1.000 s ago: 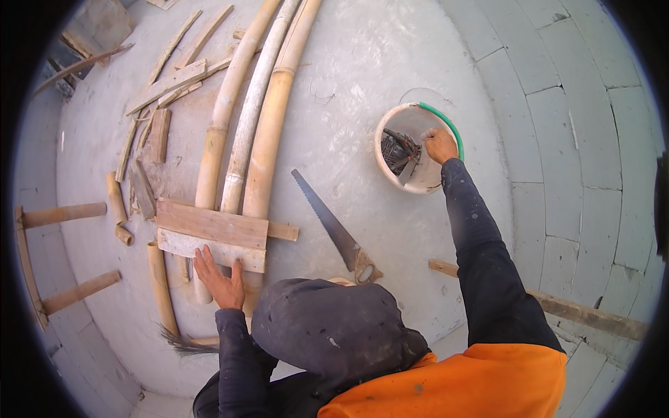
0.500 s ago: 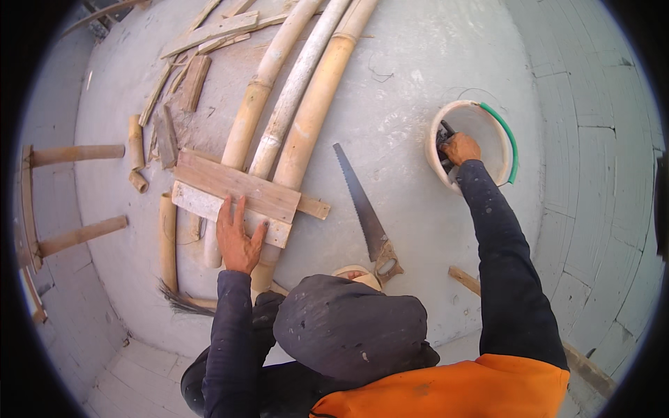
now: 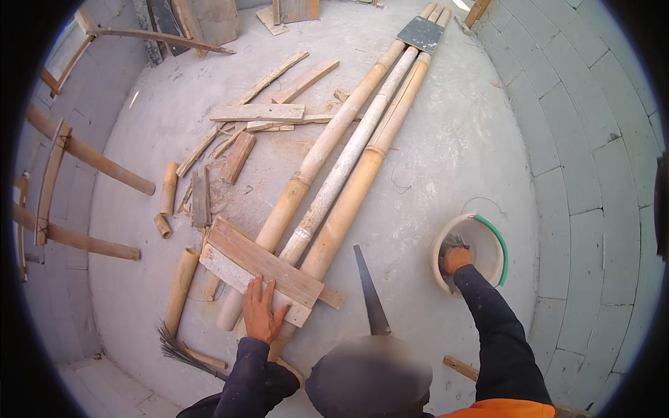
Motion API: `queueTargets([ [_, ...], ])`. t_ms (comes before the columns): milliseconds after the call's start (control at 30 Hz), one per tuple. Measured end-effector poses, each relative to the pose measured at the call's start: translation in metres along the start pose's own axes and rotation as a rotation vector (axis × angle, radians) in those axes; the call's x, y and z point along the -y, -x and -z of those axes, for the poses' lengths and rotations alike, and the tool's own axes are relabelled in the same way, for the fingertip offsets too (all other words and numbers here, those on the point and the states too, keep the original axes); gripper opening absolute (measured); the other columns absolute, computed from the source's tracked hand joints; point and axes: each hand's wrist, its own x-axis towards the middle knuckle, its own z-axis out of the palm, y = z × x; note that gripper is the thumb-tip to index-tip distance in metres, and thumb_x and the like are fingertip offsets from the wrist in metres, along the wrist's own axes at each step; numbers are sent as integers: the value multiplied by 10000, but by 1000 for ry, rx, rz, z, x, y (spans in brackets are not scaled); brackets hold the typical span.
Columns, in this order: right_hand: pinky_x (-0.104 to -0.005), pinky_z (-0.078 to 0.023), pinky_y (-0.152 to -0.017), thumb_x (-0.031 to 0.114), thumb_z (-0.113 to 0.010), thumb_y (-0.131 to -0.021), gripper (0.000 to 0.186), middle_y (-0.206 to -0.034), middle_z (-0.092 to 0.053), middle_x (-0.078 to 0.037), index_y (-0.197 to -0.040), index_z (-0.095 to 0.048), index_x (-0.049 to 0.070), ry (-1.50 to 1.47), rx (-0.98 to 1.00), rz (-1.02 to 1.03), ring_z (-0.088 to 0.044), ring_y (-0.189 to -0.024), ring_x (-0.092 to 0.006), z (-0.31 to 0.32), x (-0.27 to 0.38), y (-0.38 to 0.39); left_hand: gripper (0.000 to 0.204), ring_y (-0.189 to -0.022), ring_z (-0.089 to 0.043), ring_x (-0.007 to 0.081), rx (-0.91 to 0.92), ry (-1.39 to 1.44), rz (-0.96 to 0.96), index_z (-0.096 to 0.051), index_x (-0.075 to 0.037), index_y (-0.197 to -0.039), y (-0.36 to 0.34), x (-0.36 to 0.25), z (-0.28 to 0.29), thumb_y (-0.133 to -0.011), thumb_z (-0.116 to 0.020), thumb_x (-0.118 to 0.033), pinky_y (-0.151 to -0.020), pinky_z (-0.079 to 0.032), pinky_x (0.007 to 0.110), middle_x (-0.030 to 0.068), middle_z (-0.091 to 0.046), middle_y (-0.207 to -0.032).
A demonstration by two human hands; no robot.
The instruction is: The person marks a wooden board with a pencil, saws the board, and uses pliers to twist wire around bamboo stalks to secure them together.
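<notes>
My left hand [image 3: 263,313] lies with fingers spread on the lower, whitish board [image 3: 223,270], beside a brown board [image 3: 261,259]. Both boards lie crosswise over three bamboo poles [image 3: 334,230]. My right hand [image 3: 458,258] is down inside a pale bucket [image 3: 491,272] with a green-covered handle, fingers curled among dark pieces; what it holds is hidden. A handsaw [image 3: 369,292] lies on the floor between the poles and bucket, its handle behind my blurred leg. A dark square plate [image 3: 418,35] sits across the far end of the poles.
Scattered offcuts [image 3: 256,111] and short bamboo pieces [image 3: 168,188] lie left of the poles. Bamboo rungs [image 3: 101,244] stick out from the left wall. Panels [image 3: 209,24] lean at the back. A block wall [image 3: 578,174] runs along the right. A timber piece [image 3: 460,369] lies near my right arm.
My view has tilted upward, showing the poles' far end. My left hand stays on the boards. My right hand has sunk deeper into the bucket, over the dark pieces.
</notes>
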Motion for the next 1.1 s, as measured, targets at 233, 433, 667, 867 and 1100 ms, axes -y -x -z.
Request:
queueTargets([
  [233, -500, -623, -963, 294, -634, -1008, 322, -1132, -830, -226, -1069, -878, 93, 120, 98, -94, -807, -1089, -381, -50, -5, -30, 772, -1624, -326, 487, 9, 20, -11, -575, -108, -1603, -4, 1, -13, -935, -845, -383, -1328, -250, 610, 230, -377, -1764],
  [433, -472, -638, -872, 195, -625, -1014, 257, -1101, -839, -160, -1067, -862, 109, 192, 2, -127, -818, -1029, -313, -80, -3, -41, 786, -1631, -318, 483, 21, 38, 2, -561, -116, -1617, -3, 7, -13, -935, -841, -390, -1328, -244, 617, 223, -358, -1778],
  [667, -517, -631, -843, 223, -634, -1009, 273, -1029, -826, -196, -1019, -842, 47, 157, -140, -48, -806, -950, -386, -45, -23, -29, 796, -1663, -269, 449, 27, 59, 5, -533, -143, -1646, -7, 8, -17, -954, -833, -400, -1346, -227, 603, 190, -315, -1810],
  [867, -539, -627, -879, 269, -658, -1006, 278, -1076, -810, -241, -1052, -833, 57, -37, -121, 16, -774, -962, -483, 22, 4, 15, 784, -1678, -245, 428, 64, 57, 20, -509, -162, -1671, -3, 12, -31, -988, -799, -415, -1365, -178, 594, 167, -294, -1825],
  [1100, -351, -612, -797, 294, -638, -1126, 290, -1106, -809, -86, -1233, -775, 61, -1230, 126, -196, -754, -970, -206, 102, 10, 71, 781, -1686, -234, 422, 2, 45, 11, -499, -159, -1680, -3, 13, -29, -995, -793, -393, -1362, -172, 597, 167, -281, -1832],
])
